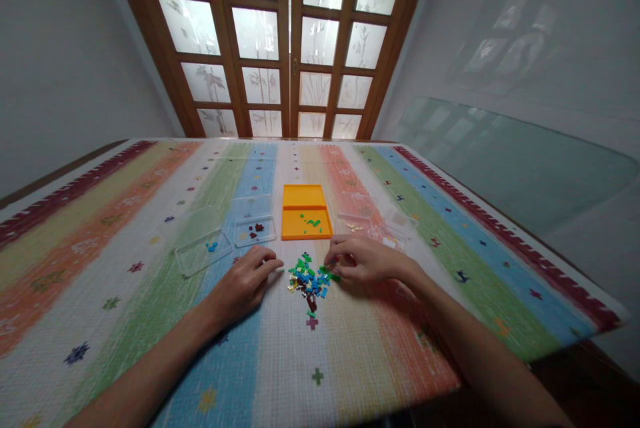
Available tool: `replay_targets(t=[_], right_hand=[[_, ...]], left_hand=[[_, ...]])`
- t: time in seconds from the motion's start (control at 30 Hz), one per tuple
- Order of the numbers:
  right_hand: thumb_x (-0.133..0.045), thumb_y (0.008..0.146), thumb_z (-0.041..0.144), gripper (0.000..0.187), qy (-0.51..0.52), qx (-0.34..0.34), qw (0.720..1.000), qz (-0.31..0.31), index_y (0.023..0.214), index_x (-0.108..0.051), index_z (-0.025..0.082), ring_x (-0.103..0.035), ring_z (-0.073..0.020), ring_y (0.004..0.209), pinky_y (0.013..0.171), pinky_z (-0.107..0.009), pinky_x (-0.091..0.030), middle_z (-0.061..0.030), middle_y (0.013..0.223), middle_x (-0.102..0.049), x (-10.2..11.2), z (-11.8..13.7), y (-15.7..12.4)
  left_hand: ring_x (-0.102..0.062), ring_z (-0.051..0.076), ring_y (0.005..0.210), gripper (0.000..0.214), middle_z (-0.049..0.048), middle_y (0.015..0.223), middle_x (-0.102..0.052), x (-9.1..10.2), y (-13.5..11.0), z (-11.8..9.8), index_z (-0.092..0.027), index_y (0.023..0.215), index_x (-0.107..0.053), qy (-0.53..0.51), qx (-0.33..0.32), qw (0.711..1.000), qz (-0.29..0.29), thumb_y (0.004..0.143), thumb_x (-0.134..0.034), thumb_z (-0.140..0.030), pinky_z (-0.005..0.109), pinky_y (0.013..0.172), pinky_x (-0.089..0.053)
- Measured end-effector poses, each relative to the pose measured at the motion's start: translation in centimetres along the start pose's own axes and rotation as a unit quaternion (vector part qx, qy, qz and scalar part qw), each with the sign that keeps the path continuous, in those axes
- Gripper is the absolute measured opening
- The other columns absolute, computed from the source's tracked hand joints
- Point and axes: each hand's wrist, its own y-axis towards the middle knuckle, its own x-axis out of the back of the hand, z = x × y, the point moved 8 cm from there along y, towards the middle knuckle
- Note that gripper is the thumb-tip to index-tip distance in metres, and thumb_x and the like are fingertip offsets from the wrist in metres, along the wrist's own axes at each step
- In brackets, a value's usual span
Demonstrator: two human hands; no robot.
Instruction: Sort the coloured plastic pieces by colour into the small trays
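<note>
A loose pile of small plastic building bricks (pixel 309 281) in blue, green, white and dark brown lies on the striped tablecloth. At its left edge is my left hand (pixel 254 275), fingers curled and the thumb and forefinger close together; anything between the tips is too small to make out. My right hand (pixel 367 258) reaches to the pile's right side with its fingertips pinched beside green bricks, and what they hold is hidden. Just beyond the pile, an opened orange case (pixel 306 237) has several green bricks in its near half.
Left of the case, one clear tray (pixel 187 273) holds blue bricks and another clear tray (pixel 273 236) holds dark brown ones. On the right, a clear tray (pixel 345 217) contains whitish pieces. The striped tablecloth (pixel 295 375) covers the table; wood-framed glass doors (pixel 290 81) stand behind.
</note>
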Motion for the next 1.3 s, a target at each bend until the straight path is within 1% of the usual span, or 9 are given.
replay_targets(t=[0.13, 0.3, 0.4, 0.5, 0.67, 0.83, 1.07, 1.17, 1.3], right_hand=[[-0.07, 0.076, 0.006, 0.018, -0.004, -0.013, 0.999, 0.035, 0.089, -0.07, 0.019, -0.057, -0.0153, 0.076, 0.07, -0.027, -0.045, -0.0018, 0.085, -0.065, -0.6, 0.1, -0.2], [-0.073, 0.073, 0.012, 0.015, -0.022, -0.038, 0.998, 0.038, 0.079, -0.063, 0.021, -0.054, -0.0147, 0.07, 0.064, -0.027, -0.041, 0.0007, 0.078, -0.064, -1.1, -0.6, -0.3], [-0.072, 0.073, 0.014, 0.013, -0.047, -0.042, 0.997, 0.038, 0.079, -0.062, 0.022, -0.054, -0.0152, 0.07, 0.062, -0.028, -0.039, 0.0, 0.079, -0.066, -1.4, -0.5, -0.4], [-0.069, 0.074, 0.013, 0.011, -0.072, -0.045, 0.996, 0.037, 0.078, -0.063, 0.022, -0.056, -0.016, 0.071, 0.062, -0.028, -0.038, -0.0013, 0.08, -0.068, -1.6, 0.1, -0.2], [-0.064, 0.077, 0.013, 0.009, -0.108, -0.024, 0.993, 0.028, 0.074, -0.06, 0.021, -0.056, -0.0166, 0.072, 0.065, -0.03, -0.038, -0.0039, 0.081, -0.069, -1.6, 1.1, 0.2], [-0.063, 0.082, 0.013, 0.007, -0.101, -0.021, 0.994, 0.02, 0.08, -0.063, 0.02, -0.059, -0.0177, 0.076, 0.068, -0.03, -0.041, -0.0056, 0.086, -0.07, -1.6, 0.5, 0.4], [-0.06, 0.088, 0.015, 0.009, -0.097, -0.029, 0.995, -0.003, 0.09, -0.067, 0.02, -0.06, -0.0178, 0.078, 0.07, -0.03, -0.042, -0.0059, 0.091, -0.072, -1.3, 0.0, 0.2], [-0.059, 0.091, 0.016, 0.01, -0.101, -0.018, 0.994, -0.019, 0.094, -0.068, 0.019, -0.06, -0.0175, 0.078, 0.069, -0.03, -0.042, -0.0064, 0.092, -0.071, -1.2, 0.6, 0.3], [-0.056, 0.098, 0.022, 0.015, -0.097, 0.031, 0.994, -0.051, 0.1, -0.071, 0.019, -0.058, -0.0167, 0.079, 0.07, -0.029, -0.041, -0.0071, 0.094, -0.068, -1.5, 2.7, 0.8]], left_hand=[[-0.063, 0.022, 0.092, 0.03, 0.0097, 0.098, -0.064, 0.1, 0.0, -0.1, -0.018, 0.111, -0.063, 0.003, 0.001, 1.0, -0.003, 0.093, -0.044, -0.003, 0.034, 0.075, -0.057], [-0.062, 0.021, 0.09, 0.026, 0.0092, 0.098, -0.063, 0.1, -0.1, -0.1, -0.018, 0.112, -0.061, 0.005, -0.008, 1.0, -0.005, 0.097, -0.045, -0.005, 0.033, 0.074, -0.057], [-0.062, 0.02, 0.089, 0.023, 0.0088, 0.098, -0.063, 0.0, -0.2, 0.0, -0.018, 0.111, -0.061, 0.011, -0.006, 1.0, -0.008, 0.098, -0.046, -0.006, 0.033, 0.074, -0.057], [-0.062, 0.02, 0.088, 0.018, 0.0084, 0.096, -0.062, 0.0, -0.3, 0.1, -0.017, 0.109, -0.061, 0.019, -0.003, 1.0, -0.01, 0.1, -0.049, -0.009, 0.032, 0.073, -0.056], [-0.062, 0.019, 0.088, 0.02, 0.0081, 0.096, -0.063, 0.1, -0.3, -0.1, -0.017, 0.11, -0.061, 0.012, -0.003, 1.0, -0.008, 0.1, -0.047, -0.008, 0.032, 0.075, -0.056], [-0.063, 0.019, 0.088, 0.02, 0.0074, 0.096, -0.064, 0.1, -0.2, -0.1, -0.018, 0.109, -0.063, -0.01, 0.006, 1.0, -0.003, 0.098, -0.049, -0.008, 0.031, 0.076, -0.056], [-0.062, 0.018, 0.085, 0.015, 0.0064, 0.094, -0.064, 0.0, -0.2, 0.1, -0.019, 0.106, -0.063, -0.005, 0.017, 1.0, -0.003, 0.1, -0.051, -0.012, 0.03, 0.074, -0.055], [-0.062, 0.019, 0.085, 0.014, 0.0071, 0.094, -0.065, -0.1, -0.1, 0.0, -0.018, 0.107, -0.063, 0.012, 0.016, 1.0, -0.005, 0.099, -0.053, -0.013, 0.03, 0.073, -0.055], [-0.062, 0.02, 0.084, 0.015, 0.0078, 0.094, -0.066, 0.0, 0.1, -0.5, -0.017, 0.109, -0.063, 0.016, 0.002, 1.0, -0.004, 0.098, -0.054, -0.013, 0.033, 0.075, -0.055]])
